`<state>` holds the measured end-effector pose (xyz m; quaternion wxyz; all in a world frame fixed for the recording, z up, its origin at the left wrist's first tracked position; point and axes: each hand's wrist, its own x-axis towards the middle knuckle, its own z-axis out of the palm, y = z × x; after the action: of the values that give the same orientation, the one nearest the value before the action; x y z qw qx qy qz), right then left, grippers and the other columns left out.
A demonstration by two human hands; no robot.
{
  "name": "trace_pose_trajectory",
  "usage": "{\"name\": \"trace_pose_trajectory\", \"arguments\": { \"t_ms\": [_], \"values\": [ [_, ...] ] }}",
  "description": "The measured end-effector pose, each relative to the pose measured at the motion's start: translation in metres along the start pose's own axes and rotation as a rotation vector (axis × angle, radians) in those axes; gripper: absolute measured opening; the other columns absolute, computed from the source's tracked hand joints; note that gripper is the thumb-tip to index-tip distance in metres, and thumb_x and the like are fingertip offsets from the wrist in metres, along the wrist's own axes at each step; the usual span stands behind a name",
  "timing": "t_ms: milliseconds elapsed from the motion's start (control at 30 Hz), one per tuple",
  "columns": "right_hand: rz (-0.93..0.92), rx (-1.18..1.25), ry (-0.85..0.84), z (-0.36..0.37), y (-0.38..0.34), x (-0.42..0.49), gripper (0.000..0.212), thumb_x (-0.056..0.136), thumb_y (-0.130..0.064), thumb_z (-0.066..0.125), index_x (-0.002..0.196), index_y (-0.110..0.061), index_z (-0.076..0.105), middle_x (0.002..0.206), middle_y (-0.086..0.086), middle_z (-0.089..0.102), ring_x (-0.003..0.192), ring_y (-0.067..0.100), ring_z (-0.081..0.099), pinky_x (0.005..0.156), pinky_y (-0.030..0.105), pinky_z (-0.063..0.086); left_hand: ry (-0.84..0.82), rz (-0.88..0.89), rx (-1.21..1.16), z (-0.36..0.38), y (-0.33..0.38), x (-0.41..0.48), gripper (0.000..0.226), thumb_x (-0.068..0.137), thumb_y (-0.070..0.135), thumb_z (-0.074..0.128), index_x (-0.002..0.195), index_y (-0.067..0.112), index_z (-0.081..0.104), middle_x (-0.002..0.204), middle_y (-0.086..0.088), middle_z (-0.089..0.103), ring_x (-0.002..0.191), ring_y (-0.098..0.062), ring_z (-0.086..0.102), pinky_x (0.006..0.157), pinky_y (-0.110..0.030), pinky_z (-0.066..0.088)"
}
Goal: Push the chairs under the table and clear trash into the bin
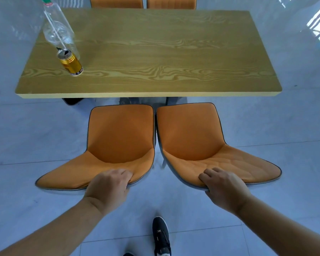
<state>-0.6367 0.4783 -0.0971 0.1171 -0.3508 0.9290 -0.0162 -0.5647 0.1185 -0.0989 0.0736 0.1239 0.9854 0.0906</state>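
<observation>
Two orange chairs stand side by side in front of the wooden table (155, 52), their seats just short of its near edge. My left hand (109, 187) grips the top of the left chair's (118, 133) backrest. My right hand (222, 189) grips the top of the right chair's (190, 130) backrest. On the table's left end stands an opened gold can (70, 62), and just behind it an empty clear plastic bottle (58, 28) with a green label. No bin is in view.
Two more orange chairs (116, 1) (171, 1) sit tucked in at the table's far side. The floor is pale glossy tile (284, 126). My dark shoe (161, 235) is on the floor between my arms.
</observation>
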Motion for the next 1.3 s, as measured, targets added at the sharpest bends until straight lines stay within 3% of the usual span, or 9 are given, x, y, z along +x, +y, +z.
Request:
{"name": "trace_pose_trajectory", "arguments": {
  "t_ms": [67, 133, 233, 300, 400, 600, 833, 1067, 1300],
  "values": [
    [0.024, 0.007, -0.051, -0.003, 0.000, -0.001, 0.028, 0.065, -0.026, 0.087, 0.084, -0.023, 0.066, 0.075, -0.006, 0.060, 0.065, 0.018, 0.058, 0.047, 0.028, 0.044, -0.057, -0.034, 0.007, -0.002, 0.003, 0.000, 0.044, 0.054, 0.025, 0.101, 0.086, 0.016, 0.073, 0.072, 0.000, 0.067, 0.058, -0.023, 0.062, 0.046, -0.032, 0.054],
    [0.071, 0.004, -0.109, -0.007, -0.004, 0.001, 0.028, 0.077, -0.046, 0.076, 0.093, -0.027, 0.064, 0.085, -0.008, 0.060, 0.076, 0.017, 0.061, 0.056, 0.028, 0.048, -0.094, -0.095, 0.010, -0.005, 0.005, 0.002, 0.043, 0.066, 0.045, 0.092, 0.095, 0.021, 0.071, 0.083, 0.004, 0.068, 0.072, -0.021, 0.065, 0.056, -0.032, 0.055],
    [0.344, 0.234, -0.218, -0.023, -0.015, 0.012, 0.070, 0.082, -0.091, 0.033, 0.126, -0.041, 0.056, 0.121, -0.015, 0.059, 0.112, 0.015, 0.055, 0.085, 0.035, 0.050, -0.231, -0.270, -0.201, -0.022, 0.004, 0.008, 0.073, 0.080, 0.084, 0.054, 0.132, 0.034, 0.061, 0.127, 0.014, 0.064, 0.115, -0.012, 0.058, 0.090, -0.032, 0.052],
    [0.517, 0.467, -0.095, -0.042, -0.027, 0.028, 0.087, 0.079, -0.097, 0.026, 0.143, -0.041, 0.045, 0.144, -0.012, 0.052, 0.131, 0.018, 0.046, 0.097, 0.041, 0.046, -0.217, -0.405, -0.397, -0.046, -0.003, 0.011, 0.090, 0.077, 0.094, 0.043, 0.147, 0.038, 0.048, 0.150, 0.015, 0.050, 0.136, -0.012, 0.045, 0.106, -0.035, 0.045],
    [0.537, 0.446, 0.187, -0.089, -0.054, 0.074, 0.087, 0.084, -0.087, 0.036, 0.154, -0.034, 0.033, 0.155, -0.004, 0.045, 0.143, 0.024, 0.035, 0.108, 0.045, 0.042, -0.027, -0.506, -0.383, -0.097, -0.036, 0.016, 0.099, 0.074, 0.097, 0.038, 0.155, 0.039, 0.035, 0.163, 0.008, 0.037, 0.148, -0.018, 0.034, 0.113, -0.045, 0.042],
    [0.312, 0.413, 0.443, -0.201, -0.143, 0.185, 0.093, 0.084, -0.084, 0.046, 0.157, -0.031, 0.026, 0.157, -0.002, 0.041, 0.146, 0.023, 0.030, 0.116, 0.044, 0.036, 0.279, -0.451, -0.252, -0.224, -0.141, 0.005, 0.102, 0.073, 0.090, 0.055, 0.155, 0.035, 0.031, 0.161, 0.002, 0.040, 0.141, -0.028, 0.042, 0.106, -0.050, 0.045],
    [0.181, 0.389, 0.605, -0.295, -0.311, 0.311, 0.093, 0.080, -0.079, 0.057, 0.155, -0.029, 0.032, 0.155, -0.001, 0.044, 0.142, 0.022, 0.034, 0.111, 0.044, 0.039, 0.486, -0.402, -0.190, -0.345, -0.300, -0.063, 0.105, 0.064, 0.090, 0.053, 0.152, 0.035, 0.035, 0.160, 0.002, 0.040, 0.142, -0.030, 0.042, 0.110, -0.051, 0.044],
    [0.299, 0.438, 0.653, -0.308, -0.429, 0.374, 0.092, 0.081, -0.076, 0.064, 0.154, -0.030, 0.032, 0.154, -0.001, 0.046, 0.139, 0.024, 0.038, 0.109, 0.043, 0.039, 0.439, -0.339, -0.211, -0.391, -0.426, -0.114, 0.108, 0.062, 0.093, 0.051, 0.153, 0.038, 0.031, 0.163, 0.004, 0.034, 0.144, -0.029, 0.039, 0.110, -0.050, 0.044],
    [0.545, 0.506, 0.672, -0.302, -0.429, 0.425, 0.094, 0.079, -0.074, 0.069, 0.153, -0.027, 0.034, 0.153, 0.005, 0.047, 0.139, 0.030, 0.039, 0.110, 0.048, 0.037, 0.330, -0.239, -0.237, -0.402, -0.506, -0.066, 0.110, 0.060, 0.093, 0.049, 0.154, 0.039, 0.027, 0.165, 0.007, 0.030, 0.147, -0.025, 0.036, 0.111, -0.047, 0.042]
  ]
}}
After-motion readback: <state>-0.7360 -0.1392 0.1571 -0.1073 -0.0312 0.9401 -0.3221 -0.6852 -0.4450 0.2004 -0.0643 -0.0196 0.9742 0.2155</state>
